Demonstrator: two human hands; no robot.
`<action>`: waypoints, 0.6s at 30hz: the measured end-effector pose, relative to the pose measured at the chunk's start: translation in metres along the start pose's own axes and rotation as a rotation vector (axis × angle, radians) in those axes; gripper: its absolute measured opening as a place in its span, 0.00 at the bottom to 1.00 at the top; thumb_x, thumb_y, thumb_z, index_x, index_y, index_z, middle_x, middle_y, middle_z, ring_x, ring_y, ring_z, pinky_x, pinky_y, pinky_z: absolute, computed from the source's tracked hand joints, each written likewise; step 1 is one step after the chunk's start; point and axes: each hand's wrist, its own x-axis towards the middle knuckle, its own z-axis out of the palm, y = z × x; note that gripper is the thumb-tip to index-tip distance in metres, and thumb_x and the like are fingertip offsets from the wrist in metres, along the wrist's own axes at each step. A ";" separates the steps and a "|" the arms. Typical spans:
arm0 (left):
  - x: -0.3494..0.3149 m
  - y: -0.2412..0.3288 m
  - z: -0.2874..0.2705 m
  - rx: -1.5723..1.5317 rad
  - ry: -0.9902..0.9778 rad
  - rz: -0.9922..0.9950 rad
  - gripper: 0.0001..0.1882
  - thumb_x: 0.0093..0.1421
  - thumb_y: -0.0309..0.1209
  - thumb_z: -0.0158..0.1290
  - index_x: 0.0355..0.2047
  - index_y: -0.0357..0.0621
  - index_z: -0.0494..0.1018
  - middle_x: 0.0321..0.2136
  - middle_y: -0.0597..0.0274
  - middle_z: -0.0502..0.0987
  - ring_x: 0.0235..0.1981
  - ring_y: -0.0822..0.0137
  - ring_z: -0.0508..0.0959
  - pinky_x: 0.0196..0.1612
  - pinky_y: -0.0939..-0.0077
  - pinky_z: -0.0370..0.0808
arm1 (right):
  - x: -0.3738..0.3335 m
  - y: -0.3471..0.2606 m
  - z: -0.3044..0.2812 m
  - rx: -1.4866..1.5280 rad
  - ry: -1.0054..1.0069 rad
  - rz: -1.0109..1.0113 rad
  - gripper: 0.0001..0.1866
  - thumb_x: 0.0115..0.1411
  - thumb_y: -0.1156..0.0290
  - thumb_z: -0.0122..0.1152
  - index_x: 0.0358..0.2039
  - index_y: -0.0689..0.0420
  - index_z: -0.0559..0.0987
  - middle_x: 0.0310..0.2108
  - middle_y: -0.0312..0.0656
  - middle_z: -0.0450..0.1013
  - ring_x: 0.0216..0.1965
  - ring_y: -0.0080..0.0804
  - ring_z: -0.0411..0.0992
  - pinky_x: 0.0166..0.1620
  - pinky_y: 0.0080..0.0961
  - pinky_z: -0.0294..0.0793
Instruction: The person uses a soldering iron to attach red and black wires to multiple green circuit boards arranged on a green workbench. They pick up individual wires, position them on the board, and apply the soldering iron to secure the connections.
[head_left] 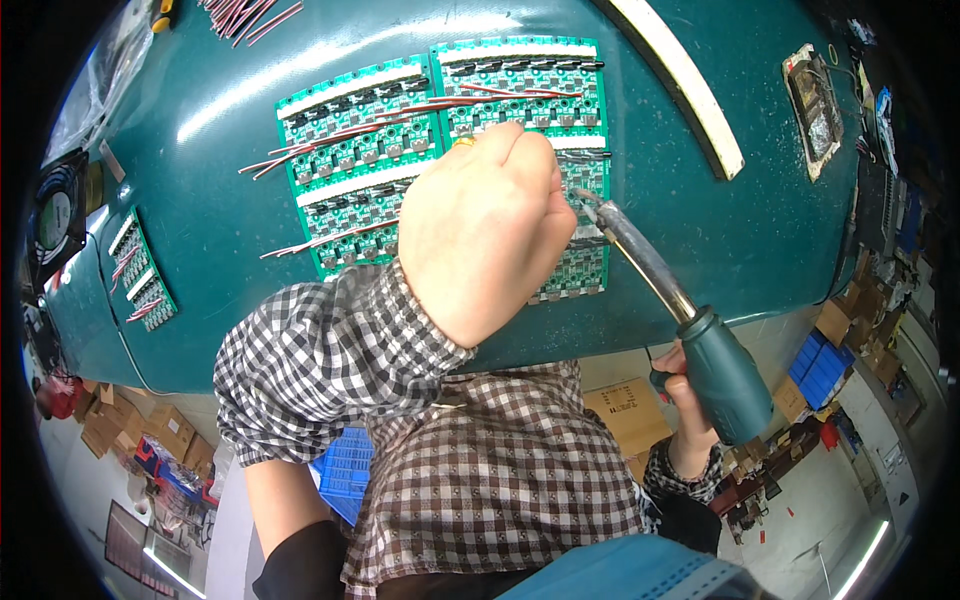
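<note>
Two green circuit board panels point(520, 75) lie side by side on the green tabletop, with red and white wires point(345, 133) stretched across them. My left hand point(485, 225) is closed above the right-hand panel and covers part of it. Its fingertips are hidden beneath the hand, so whatever they pinch cannot be seen. A soldering iron point(725, 375) with a dark green handle is in my right hand point(688, 400), past the table's near edge. The iron's tip slants up and left, reaching over the right panel just beside my left hand.
At the far left stand a black fan point(58, 213) and a smaller circuit board panel point(141, 272) with wires. Loose red and white wires point(250, 18) lie at the back. A long pale strip point(685, 90) and a dirty solder-marked tray point(812, 115) sit to the right.
</note>
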 end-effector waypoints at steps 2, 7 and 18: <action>0.000 0.000 0.001 -0.001 0.005 0.003 0.09 0.49 0.21 0.62 0.27 0.42 0.72 0.25 0.60 0.74 0.24 0.60 0.75 0.27 0.66 0.72 | -0.001 0.001 0.001 -0.011 0.006 -0.024 0.23 0.50 0.63 0.81 0.41 0.63 0.82 0.31 0.39 0.80 0.32 0.29 0.78 0.39 0.24 0.76; 0.000 0.000 0.001 0.007 0.008 -0.005 0.09 0.49 0.21 0.62 0.27 0.42 0.72 0.25 0.60 0.73 0.24 0.59 0.75 0.27 0.66 0.72 | 0.000 0.000 0.001 -0.029 0.000 0.005 0.23 0.50 0.64 0.81 0.41 0.63 0.82 0.31 0.39 0.80 0.32 0.29 0.78 0.39 0.25 0.76; 0.000 -0.001 0.003 0.015 0.017 -0.001 0.09 0.48 0.21 0.62 0.26 0.42 0.71 0.24 0.60 0.73 0.23 0.59 0.75 0.27 0.66 0.71 | -0.004 0.001 0.002 0.077 0.052 0.028 0.26 0.50 0.64 0.82 0.44 0.65 0.80 0.31 0.40 0.79 0.34 0.28 0.79 0.40 0.24 0.77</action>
